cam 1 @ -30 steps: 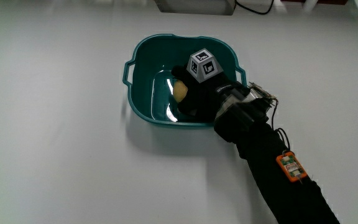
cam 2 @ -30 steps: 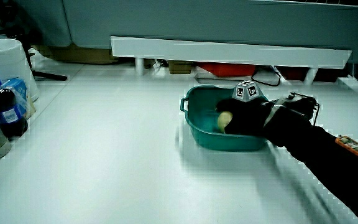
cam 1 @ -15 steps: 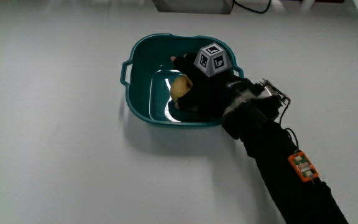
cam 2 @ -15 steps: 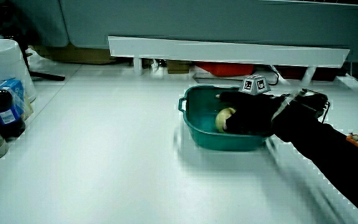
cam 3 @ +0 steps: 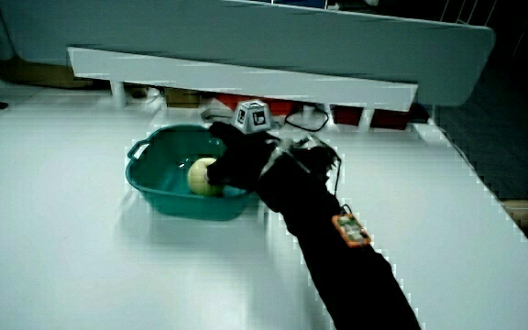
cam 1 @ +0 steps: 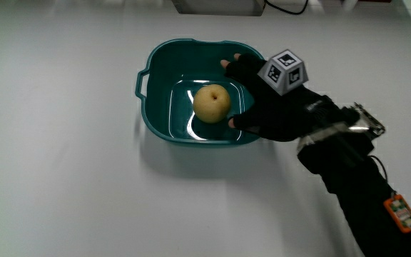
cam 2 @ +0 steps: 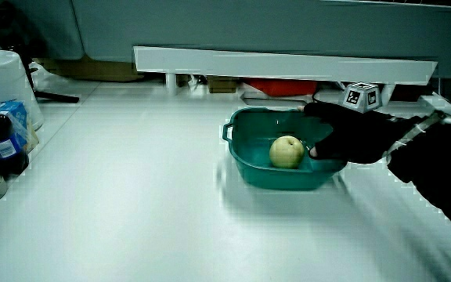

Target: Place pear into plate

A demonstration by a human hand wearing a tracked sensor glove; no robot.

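The hand (cam 1: 273, 111) holds nothing, its fingers spread and relaxed above the rim of the teal plate (cam 1: 157, 114), just beside the pear (cam 1: 211, 103). The pear sits inside the plate, apart from the fingers, as both side views show (cam 2: 287, 152) (cam 3: 203, 176).

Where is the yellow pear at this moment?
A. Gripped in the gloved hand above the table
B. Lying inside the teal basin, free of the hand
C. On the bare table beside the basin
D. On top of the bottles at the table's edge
B. The pear sits on the floor of the teal basin, while the hand is over the basin's rim beside it with fingers spread, a visible gap between them in a side view.
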